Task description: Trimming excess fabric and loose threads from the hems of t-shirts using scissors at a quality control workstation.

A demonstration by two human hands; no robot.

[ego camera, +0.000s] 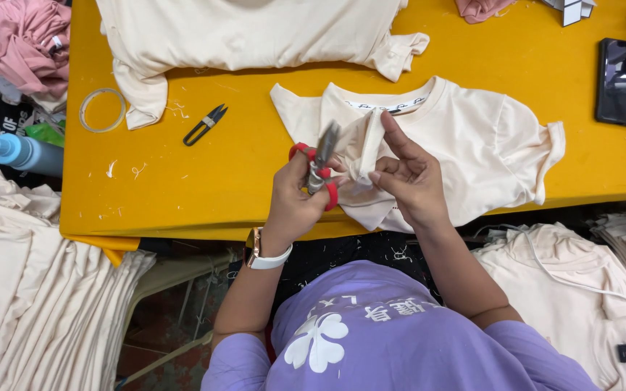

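Head view: left hand [293, 197] grips red-handled pliers [319, 168], fingers closed round the handles, tip up at the fabric. Right hand [409, 174] pinches a fold of the cream shirt [472, 137] — forefinger straight, other fingers curled in. Shirt lies flat on the yellow table [240, 181], neck away from the person, near edge lifted btwn the hands. Black snips [205, 124] & a tape ring [102, 110] lie to the left, phone [620, 81] far right, 2nd cream shirt [255, 32] at the top.
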